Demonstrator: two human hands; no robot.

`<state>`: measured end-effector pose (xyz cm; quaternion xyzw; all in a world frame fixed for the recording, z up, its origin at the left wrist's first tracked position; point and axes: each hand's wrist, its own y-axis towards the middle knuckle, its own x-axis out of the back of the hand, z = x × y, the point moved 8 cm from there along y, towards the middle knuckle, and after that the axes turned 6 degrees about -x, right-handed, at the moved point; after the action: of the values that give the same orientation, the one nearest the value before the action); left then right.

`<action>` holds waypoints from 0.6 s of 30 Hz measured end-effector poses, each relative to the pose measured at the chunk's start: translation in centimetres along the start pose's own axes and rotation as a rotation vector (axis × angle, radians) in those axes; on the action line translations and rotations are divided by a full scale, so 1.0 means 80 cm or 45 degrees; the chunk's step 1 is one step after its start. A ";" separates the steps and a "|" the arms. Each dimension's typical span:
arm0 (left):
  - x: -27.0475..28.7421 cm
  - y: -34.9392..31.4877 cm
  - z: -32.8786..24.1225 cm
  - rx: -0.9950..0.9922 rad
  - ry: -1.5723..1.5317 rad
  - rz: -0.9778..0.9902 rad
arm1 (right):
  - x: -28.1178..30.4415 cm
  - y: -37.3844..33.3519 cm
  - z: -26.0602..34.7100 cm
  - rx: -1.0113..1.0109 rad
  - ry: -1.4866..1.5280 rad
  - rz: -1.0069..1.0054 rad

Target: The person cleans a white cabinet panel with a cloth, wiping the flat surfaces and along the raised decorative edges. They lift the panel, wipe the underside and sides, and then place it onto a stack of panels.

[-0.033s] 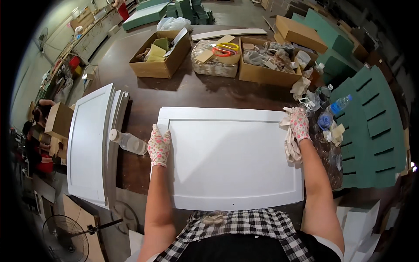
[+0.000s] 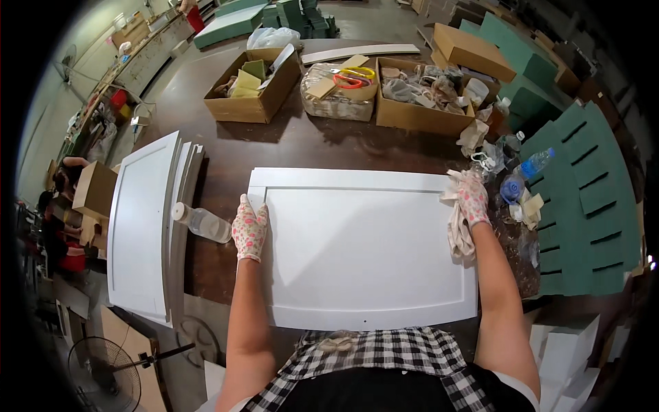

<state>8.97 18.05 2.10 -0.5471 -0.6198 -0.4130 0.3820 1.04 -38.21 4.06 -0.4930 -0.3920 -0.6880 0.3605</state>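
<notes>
A white door panel [image 2: 364, 254] with a recessed middle lies flat on the dark brown table [image 2: 302, 147] in front of me. My left hand [image 2: 249, 230], in a flower-print glove, lies on the panel's left rail and holds it at the edge. My right hand [image 2: 472, 198], gloved the same way, rests at the panel's right edge and is closed on a crumpled white rag [image 2: 456, 237] that hangs down over the rail.
A stack of white panels [image 2: 141, 226] lies to the left, with a clear plastic bottle [image 2: 202, 223] beside it. Cardboard boxes [image 2: 254, 89] [image 2: 419, 103] of odds and ends line the table's far side. Green foam pieces [image 2: 590, 199] and a water bottle [image 2: 532, 165] crowd the right. A fan [image 2: 103, 374] stands at the lower left.
</notes>
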 end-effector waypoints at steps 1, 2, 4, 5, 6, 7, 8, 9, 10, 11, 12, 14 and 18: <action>0.004 0.002 -0.002 -0.036 -0.035 -0.031 | 0.009 -0.016 -0.011 0.003 0.202 -0.043; 0.005 0.001 -0.003 -0.034 -0.019 -0.039 | 0.007 -0.026 -0.033 -0.147 0.457 -0.061; 0.006 0.003 -0.015 -0.007 -0.168 0.009 | -0.006 -0.042 -0.081 -0.507 0.802 -0.003; 0.004 0.007 -0.015 -0.012 -0.233 -0.027 | -0.015 -0.044 -0.088 -0.481 1.082 0.084; 0.001 0.009 -0.011 -0.007 -0.222 -0.028 | -0.020 -0.049 -0.085 -0.452 1.359 0.183; -0.002 0.012 -0.008 -0.019 -0.319 -0.017 | -0.012 -0.053 -0.076 -0.448 1.365 0.191; -0.006 0.014 -0.005 -0.033 -0.416 -0.006 | -0.009 -0.059 -0.067 -0.506 1.463 0.228; -0.014 0.021 0.012 -0.053 -0.461 0.002 | -0.007 -0.060 -0.057 -0.553 1.567 0.265; -0.015 0.026 0.017 -0.059 -0.465 -0.011 | -0.001 -0.060 -0.061 -0.541 1.573 0.258; -0.016 0.030 0.019 -0.096 -0.551 0.002 | 0.012 -0.062 -0.067 -0.454 1.665 0.153; -0.019 0.034 0.013 -0.136 -0.640 0.022 | 0.026 -0.061 -0.073 -0.369 1.748 0.045; -0.001 0.027 0.032 -0.045 -1.120 -0.016 | 0.084 -0.065 -0.049 -0.236 1.429 0.033; 0.103 0.035 0.032 0.005 -1.210 -0.253 | 0.173 -0.062 -0.081 -0.333 1.620 -0.101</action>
<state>10.78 23.63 9.07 -0.6125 -0.7758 -0.1506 0.0163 -9.41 -43.34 15.08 -0.0144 -0.0327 -0.9004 0.4336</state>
